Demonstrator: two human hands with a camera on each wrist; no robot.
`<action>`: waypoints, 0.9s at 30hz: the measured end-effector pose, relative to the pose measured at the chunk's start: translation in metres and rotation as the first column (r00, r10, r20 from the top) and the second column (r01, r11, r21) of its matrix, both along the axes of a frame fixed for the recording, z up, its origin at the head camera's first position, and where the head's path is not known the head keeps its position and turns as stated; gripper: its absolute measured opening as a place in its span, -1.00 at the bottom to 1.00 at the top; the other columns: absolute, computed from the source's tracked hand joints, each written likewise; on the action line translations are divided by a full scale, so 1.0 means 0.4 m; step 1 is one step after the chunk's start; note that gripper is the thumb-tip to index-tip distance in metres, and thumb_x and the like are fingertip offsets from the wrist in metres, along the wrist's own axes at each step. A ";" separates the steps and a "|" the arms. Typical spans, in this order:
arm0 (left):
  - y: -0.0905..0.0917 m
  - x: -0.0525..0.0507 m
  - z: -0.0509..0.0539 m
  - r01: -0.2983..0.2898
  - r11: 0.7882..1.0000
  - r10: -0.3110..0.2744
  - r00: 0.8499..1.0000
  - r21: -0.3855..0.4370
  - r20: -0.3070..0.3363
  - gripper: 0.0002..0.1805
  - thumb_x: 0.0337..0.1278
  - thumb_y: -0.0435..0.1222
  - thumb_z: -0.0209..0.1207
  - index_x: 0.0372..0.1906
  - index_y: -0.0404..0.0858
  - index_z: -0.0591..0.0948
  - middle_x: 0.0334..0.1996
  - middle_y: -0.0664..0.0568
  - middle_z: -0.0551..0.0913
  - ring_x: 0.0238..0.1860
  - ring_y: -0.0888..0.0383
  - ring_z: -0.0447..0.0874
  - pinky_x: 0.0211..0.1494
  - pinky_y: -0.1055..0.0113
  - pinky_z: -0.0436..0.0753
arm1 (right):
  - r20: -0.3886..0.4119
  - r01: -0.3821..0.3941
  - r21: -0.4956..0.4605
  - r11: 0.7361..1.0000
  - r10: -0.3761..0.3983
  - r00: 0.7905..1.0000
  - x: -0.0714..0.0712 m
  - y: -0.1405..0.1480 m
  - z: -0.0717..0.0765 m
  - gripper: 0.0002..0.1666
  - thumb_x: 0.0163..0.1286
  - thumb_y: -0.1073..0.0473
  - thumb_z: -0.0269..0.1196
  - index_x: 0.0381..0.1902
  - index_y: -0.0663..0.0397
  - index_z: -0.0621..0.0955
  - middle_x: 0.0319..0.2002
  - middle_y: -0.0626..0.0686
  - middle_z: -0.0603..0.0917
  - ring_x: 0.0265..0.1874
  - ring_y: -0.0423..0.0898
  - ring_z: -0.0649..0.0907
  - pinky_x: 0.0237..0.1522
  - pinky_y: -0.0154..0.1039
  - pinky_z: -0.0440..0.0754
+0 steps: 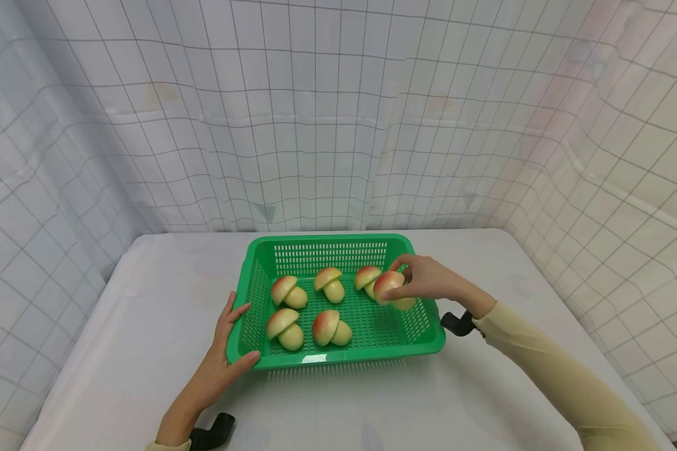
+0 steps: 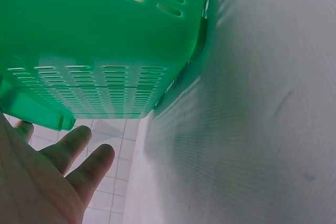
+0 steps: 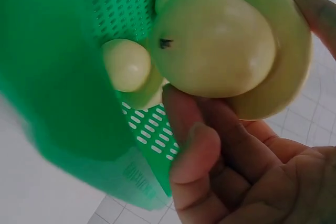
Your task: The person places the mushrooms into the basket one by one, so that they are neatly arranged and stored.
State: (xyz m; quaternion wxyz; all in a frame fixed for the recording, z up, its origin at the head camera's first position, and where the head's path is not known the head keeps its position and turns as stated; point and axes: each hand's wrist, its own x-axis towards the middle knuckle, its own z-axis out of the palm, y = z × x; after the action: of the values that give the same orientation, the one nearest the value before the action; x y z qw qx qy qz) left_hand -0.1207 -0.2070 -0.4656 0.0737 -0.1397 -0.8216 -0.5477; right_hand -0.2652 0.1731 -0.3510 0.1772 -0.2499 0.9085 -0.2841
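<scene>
A green plastic basket (image 1: 338, 360) with slotted walls stands on the white-covered table. Several model mushrooms (image 1: 333, 290) with red-and-yellow caps and pale yellow-green stems lie on its bottom. My right hand (image 1: 434, 279) pinches one mushroom (image 1: 388, 285) by its cap, over the basket's right side. The right wrist view shows that mushroom's rounded stem (image 3: 215, 43) close up, with a small dark mark at its end. At the basket's left front corner, my left hand (image 1: 211, 374) touches the rim with its thumb and fingertips, the fingers spread and fairly straight.
White cloth with a dark grid (image 1: 327, 125) hangs behind the table and along both sides. White table surface (image 1: 163, 294) extends around the basket. A black wrist mount (image 1: 214, 431) is strapped on the left wrist, another (image 1: 457, 324) on the right.
</scene>
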 end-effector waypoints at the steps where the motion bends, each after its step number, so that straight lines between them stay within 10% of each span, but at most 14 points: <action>1: 0.000 0.000 -0.001 0.000 1.000 0.000 1.000 -0.001 0.000 -0.15 0.14 -0.38 0.18 0.48 -0.04 0.04 0.48 0.25 -0.43 0.44 0.01 -0.49 0.12 -0.45 -0.05 | 0.010 -0.013 0.009 1.000 0.013 1.000 -0.002 -0.003 -0.001 -0.31 0.06 -0.26 0.39 0.01 0.01 0.47 -0.40 -0.06 0.67 -0.42 -0.12 0.61 -0.39 -0.17 0.53; 15: 0.001 -0.002 -0.004 0.002 1.000 -0.002 1.000 -0.006 0.000 -0.15 0.14 -0.38 0.17 0.47 -0.01 0.03 0.48 0.23 -0.42 0.44 0.01 -0.47 0.12 -0.44 -0.05 | 0.135 -0.196 0.179 0.964 0.173 0.976 -0.027 -0.064 -0.005 -0.37 0.18 -0.12 0.36 0.09 0.10 0.47 -0.34 -0.04 0.56 -0.41 -0.14 0.51 -0.35 -0.22 0.49; 27: 0.001 -0.001 -0.003 -0.001 1.000 0.001 1.000 -0.005 0.004 -0.16 0.14 -0.38 0.18 0.47 -0.01 0.04 0.49 0.14 -0.42 0.44 -0.03 -0.46 0.12 -0.45 -0.04 | 0.280 -0.228 0.262 0.938 0.152 0.948 -0.036 -0.107 -0.024 -0.37 0.19 -0.07 0.37 0.12 0.11 0.46 -0.10 -0.01 0.52 -0.24 -0.12 0.51 -0.25 -0.21 0.55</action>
State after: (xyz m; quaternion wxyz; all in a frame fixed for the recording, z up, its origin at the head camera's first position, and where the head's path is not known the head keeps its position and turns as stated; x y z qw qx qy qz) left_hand -0.1213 -0.2068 -0.4667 0.0718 -0.1384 -0.8232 -0.5460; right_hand -0.2796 0.1304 -0.3607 0.3543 -0.2698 0.8813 -0.1583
